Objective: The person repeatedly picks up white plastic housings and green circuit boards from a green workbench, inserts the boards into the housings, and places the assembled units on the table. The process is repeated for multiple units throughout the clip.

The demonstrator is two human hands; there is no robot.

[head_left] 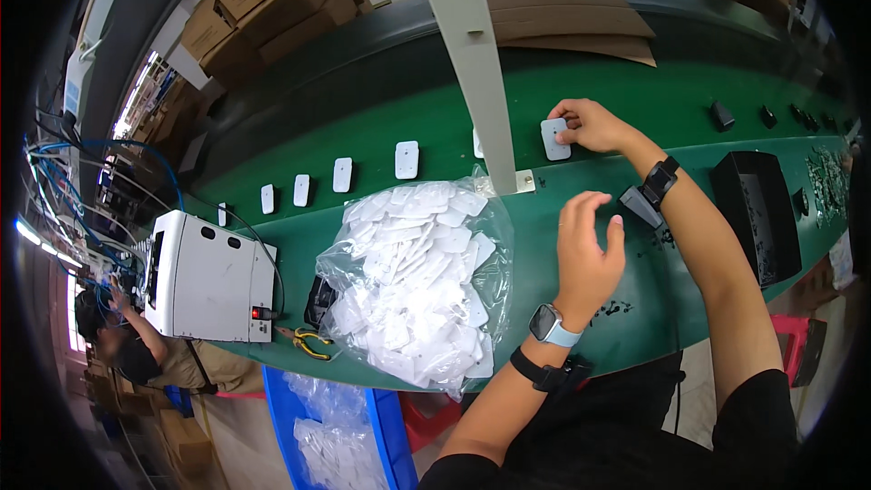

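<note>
Fingers [561,123] of the right hand [590,125] pinch the upper right edge of a small white plastic plate [554,139] lying flat on the green surface [635,100] in the upper middle of the frame, its long axis running up-frame, slightly tilted. The left hand [588,254] hovers lower, spread loose and holding nothing. Four more white plates [406,160] sit in a row leftward, well apart. A pale upright post [472,63] stands just left of the held plate, perhaps hiding another. A clear bag of white plates [417,286] lies at centre, a white machine [210,277] at left, a black bin [758,209] at right.
</note>
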